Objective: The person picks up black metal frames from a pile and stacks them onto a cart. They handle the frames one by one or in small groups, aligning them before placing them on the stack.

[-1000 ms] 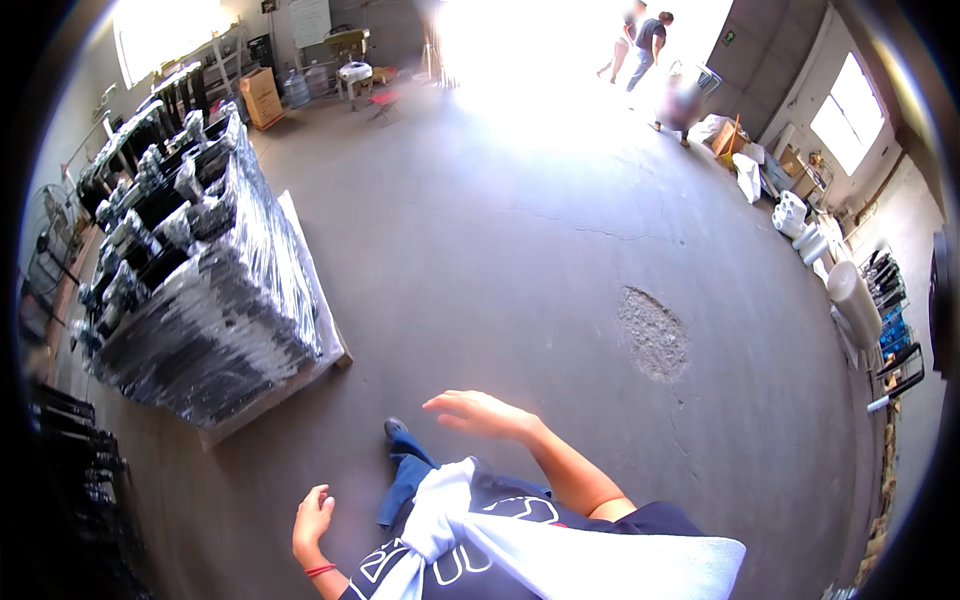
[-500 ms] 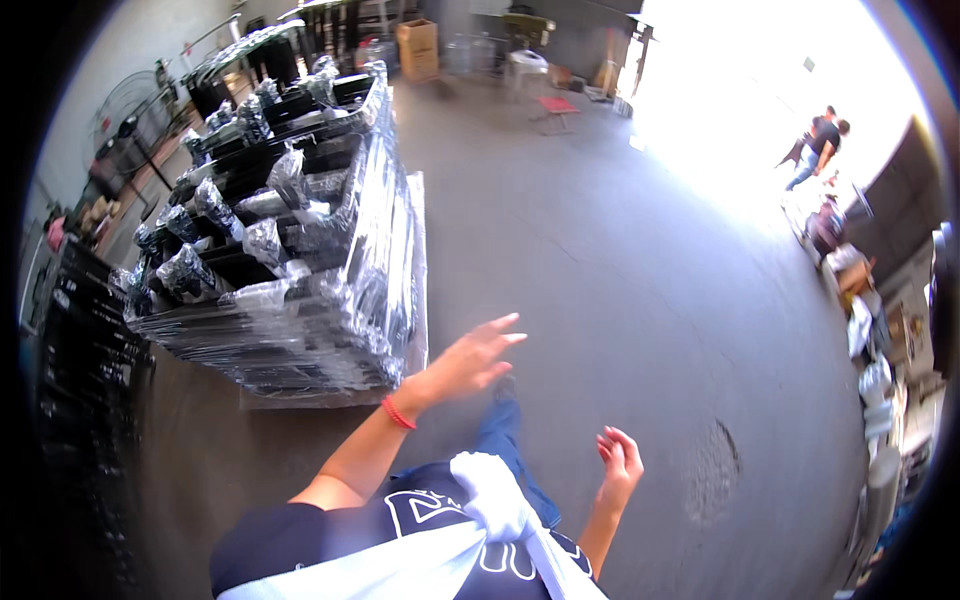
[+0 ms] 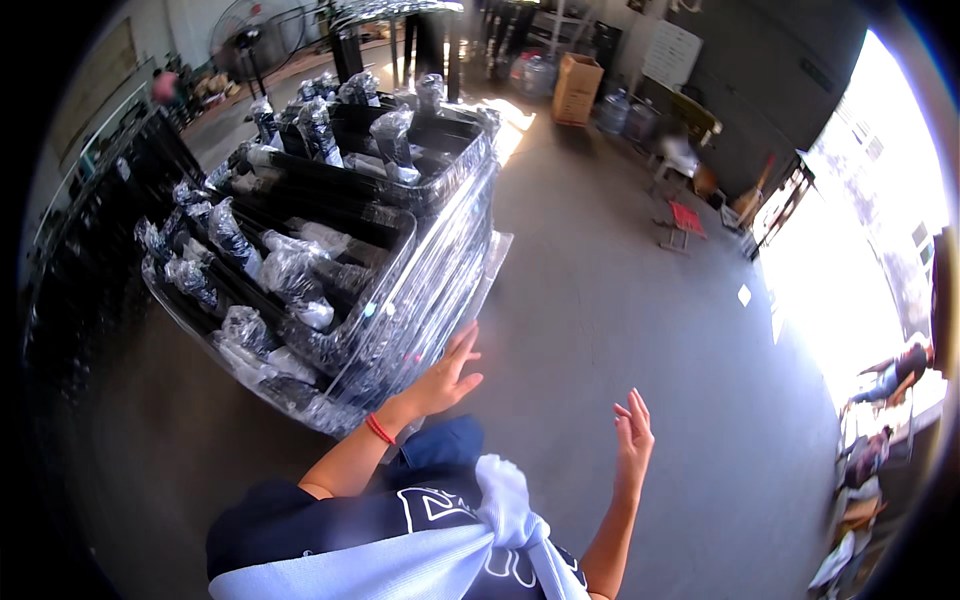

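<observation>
My left hand point(image 3: 440, 385), with a red bracelet at its wrist, is held out with its fingers apart and nothing in it. It overlaps the near right edge of a stack of black frames in clear stretch wrap point(image 3: 430, 285); whether it touches the wrap I cannot tell. Several plastic-wrapped posts point(image 3: 290, 285) stick up from the stack. My right hand point(image 3: 632, 430) is raised over the grey floor, holding nothing, its fingers stretched and partly spread. A pale blue cloth point(image 3: 505, 510) is knotted across my dark shirt.
Dark racks point(image 3: 100, 210) line the left side, with a large fan point(image 3: 255, 35) behind. At the back are a cardboard box point(image 3: 577, 90), water jugs point(image 3: 613, 110) and a red folding stool point(image 3: 685, 218). A person point(image 3: 900, 375) is near the bright doorway, beside piled goods point(image 3: 858, 515).
My view has turned left, and the wrapped stack is now closer. My left hand has come nearer the stack's edge. My right hand has risen slightly, its fingers straighter.
</observation>
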The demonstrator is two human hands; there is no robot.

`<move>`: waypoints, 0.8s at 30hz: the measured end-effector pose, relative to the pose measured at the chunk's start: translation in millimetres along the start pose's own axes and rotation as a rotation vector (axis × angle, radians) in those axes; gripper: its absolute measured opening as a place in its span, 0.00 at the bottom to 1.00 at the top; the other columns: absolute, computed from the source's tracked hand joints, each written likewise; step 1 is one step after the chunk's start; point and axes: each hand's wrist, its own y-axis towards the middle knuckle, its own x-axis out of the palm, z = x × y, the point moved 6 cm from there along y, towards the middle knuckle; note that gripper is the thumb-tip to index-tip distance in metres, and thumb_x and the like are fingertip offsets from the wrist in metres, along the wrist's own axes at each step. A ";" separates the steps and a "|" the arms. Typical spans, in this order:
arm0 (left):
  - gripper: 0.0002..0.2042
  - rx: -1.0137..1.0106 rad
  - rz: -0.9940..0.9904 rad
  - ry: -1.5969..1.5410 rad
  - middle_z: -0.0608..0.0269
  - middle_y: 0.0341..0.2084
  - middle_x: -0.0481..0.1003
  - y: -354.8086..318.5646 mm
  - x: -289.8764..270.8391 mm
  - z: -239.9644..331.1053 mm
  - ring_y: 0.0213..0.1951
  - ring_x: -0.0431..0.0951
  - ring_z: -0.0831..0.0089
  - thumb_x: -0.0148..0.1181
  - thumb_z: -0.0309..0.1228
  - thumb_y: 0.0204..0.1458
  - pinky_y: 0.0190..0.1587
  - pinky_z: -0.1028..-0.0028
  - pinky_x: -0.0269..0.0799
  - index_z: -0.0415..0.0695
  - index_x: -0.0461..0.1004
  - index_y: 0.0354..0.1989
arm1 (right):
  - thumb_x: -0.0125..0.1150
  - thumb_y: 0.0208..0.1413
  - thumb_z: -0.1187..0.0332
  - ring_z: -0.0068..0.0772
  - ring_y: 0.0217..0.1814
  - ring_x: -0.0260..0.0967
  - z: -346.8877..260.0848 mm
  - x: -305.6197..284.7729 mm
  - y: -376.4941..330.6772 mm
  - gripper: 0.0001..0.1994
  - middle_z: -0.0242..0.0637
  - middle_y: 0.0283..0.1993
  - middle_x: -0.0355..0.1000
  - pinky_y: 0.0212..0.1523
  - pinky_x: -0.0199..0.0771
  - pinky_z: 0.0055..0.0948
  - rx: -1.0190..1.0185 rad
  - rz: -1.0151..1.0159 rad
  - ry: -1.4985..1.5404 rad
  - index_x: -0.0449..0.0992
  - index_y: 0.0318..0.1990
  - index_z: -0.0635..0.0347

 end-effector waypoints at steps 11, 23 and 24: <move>0.33 -0.108 0.261 -0.041 0.49 0.62 0.43 240.4 -49.3 -152.5 0.46 0.72 0.61 0.50 0.25 0.51 0.48 0.69 0.67 0.39 0.39 0.63 | 0.47 0.53 0.78 0.29 0.46 0.69 35.3 136.6 297.7 0.24 0.42 0.60 0.56 0.46 0.67 0.24 -0.027 -0.378 0.087 0.58 0.60 0.59; 0.35 0.273 -0.250 -0.236 0.55 0.65 0.33 648.7 9.7 -133.8 0.50 0.69 0.59 0.49 0.27 0.53 0.53 0.65 0.63 0.46 0.33 0.65 | 0.44 0.56 0.74 0.31 0.44 0.69 96.8 87.9 573.8 0.22 0.42 0.54 0.62 0.44 0.66 0.24 0.230 0.047 0.282 0.57 0.60 0.61; 0.35 0.282 -0.280 -0.262 0.55 0.65 0.32 675.6 10.5 -141.5 0.49 0.69 0.59 0.49 0.28 0.54 0.53 0.65 0.63 0.46 0.33 0.65 | 0.44 0.56 0.73 0.30 0.44 0.68 103.3 89.6 601.4 0.22 0.41 0.53 0.63 0.44 0.66 0.24 0.245 0.077 0.326 0.57 0.60 0.61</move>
